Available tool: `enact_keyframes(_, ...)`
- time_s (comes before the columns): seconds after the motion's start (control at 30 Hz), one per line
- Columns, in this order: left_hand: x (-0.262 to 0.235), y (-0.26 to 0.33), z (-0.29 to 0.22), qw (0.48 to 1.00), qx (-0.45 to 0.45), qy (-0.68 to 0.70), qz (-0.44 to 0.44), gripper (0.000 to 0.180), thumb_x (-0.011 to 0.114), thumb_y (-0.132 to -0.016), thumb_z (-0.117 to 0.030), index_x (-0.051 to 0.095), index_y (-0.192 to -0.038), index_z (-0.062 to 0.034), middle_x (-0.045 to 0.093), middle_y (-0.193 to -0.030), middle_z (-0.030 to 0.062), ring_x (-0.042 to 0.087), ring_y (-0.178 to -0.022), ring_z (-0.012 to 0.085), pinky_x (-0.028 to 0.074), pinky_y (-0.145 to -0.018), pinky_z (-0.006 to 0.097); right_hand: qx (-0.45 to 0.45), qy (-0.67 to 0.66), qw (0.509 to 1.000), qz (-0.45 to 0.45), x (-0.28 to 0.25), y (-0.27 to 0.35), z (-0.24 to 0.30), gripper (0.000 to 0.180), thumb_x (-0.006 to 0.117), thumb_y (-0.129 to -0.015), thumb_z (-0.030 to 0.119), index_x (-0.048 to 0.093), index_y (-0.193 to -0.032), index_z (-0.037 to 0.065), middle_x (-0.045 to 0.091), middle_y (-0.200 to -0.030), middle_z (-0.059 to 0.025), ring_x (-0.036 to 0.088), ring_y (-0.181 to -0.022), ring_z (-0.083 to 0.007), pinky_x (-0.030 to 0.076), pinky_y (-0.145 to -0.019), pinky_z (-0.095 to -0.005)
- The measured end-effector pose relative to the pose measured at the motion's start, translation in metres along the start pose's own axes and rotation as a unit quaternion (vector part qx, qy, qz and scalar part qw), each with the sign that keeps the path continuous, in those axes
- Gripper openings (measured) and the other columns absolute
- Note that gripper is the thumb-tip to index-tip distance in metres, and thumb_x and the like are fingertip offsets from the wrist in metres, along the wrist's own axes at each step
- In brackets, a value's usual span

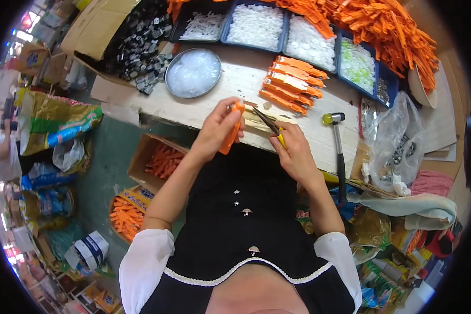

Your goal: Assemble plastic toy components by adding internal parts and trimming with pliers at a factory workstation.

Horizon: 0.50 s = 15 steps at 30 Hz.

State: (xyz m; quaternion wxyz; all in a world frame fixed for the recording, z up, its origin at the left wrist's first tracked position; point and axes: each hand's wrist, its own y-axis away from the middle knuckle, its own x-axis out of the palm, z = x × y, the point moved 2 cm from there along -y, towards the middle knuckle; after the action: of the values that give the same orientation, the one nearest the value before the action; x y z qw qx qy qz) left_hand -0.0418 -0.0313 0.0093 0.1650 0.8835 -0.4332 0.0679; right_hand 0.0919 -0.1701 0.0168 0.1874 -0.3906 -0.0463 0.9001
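The left hand (214,133) had an orange plastic casing (231,132) pinched on a slant by the worktable (188,112) edge, probably to leave its top end clear for the yellow-handled needle-nose pliers (269,124) the right hand (296,152) was gripping, with similar casings (292,83) lined up just beyond, likely for easy reach.

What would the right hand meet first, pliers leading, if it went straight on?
Probably the upper end of the orange piece in the left hand, just beyond the pliers; depth is unclear, so it might pass beside.
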Motion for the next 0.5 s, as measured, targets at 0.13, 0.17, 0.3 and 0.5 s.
enact_keyframes(0.13, -0.006, 0.020, 0.013, 0.999, 0.020, -0.035, -0.027, 0.032, 0.048, -0.090, -0.022, 0.043, -0.117, -0.0064, 0.053, -0.079, 0.0042, 0.053, -0.062, 0.0082, 0.043, -0.052, 0.019, -0.030, 0.021, 0.998, 0.048, 0.008, -0.007, 0.010, 0.022, 0.055, -0.082, 0.011, 0.052, -0.097, -0.005, 0.051, -0.106, -0.0168, 0.047, -0.097, -0.0330, 0.039, -0.085, -0.0366)
enact_keyframes(0.17, -0.007, 0.020, 0.015, 0.999, 0.021, -0.032, -0.026, 0.032, 0.048, -0.090, -0.022, 0.043, -0.117, -0.0064, 0.053, -0.079, 0.0042, 0.053, -0.062, 0.0082, 0.043, -0.052, 0.019, -0.029, 0.024, 0.998, 0.050, 0.008, -0.008, 0.011, 0.022, 0.055, -0.082, 0.011, 0.052, -0.097, -0.005, 0.051, -0.106, -0.0168, 0.047, -0.097, -0.0330, 0.039, -0.085, -0.0366)
enact_keyframes(0.3, -0.007, 0.020, 0.013, 0.987, 0.106, -0.113, -0.036, 0.028, 0.049, -0.090, -0.020, 0.047, -0.114, -0.0051, 0.055, -0.078, 0.0031, 0.051, -0.061, 0.0072, 0.042, -0.052, 0.018, -0.035, 0.033, 0.997, 0.062, 0.008, -0.009, 0.016, 0.023, 0.055, -0.082, 0.012, 0.052, -0.098, -0.005, 0.051, -0.104, -0.0170, 0.047, -0.096, -0.0332, 0.039, -0.085, -0.0372)
enact_keyframes(0.5, -0.002, 0.021, 0.008, 0.918, 0.247, -0.285, -0.121, 0.020, 0.054, -0.087, -0.011, 0.055, -0.105, -0.0025, 0.054, -0.074, 0.0010, 0.046, -0.059, 0.0048, 0.039, -0.053, 0.018, -0.035, 0.036, 0.995, 0.085, 0.006, -0.009, 0.023, 0.023, 0.054, -0.083, 0.013, 0.051, -0.097, -0.006, 0.050, -0.101, -0.0178, 0.047, -0.095, -0.0337, 0.039, -0.084, -0.0377)
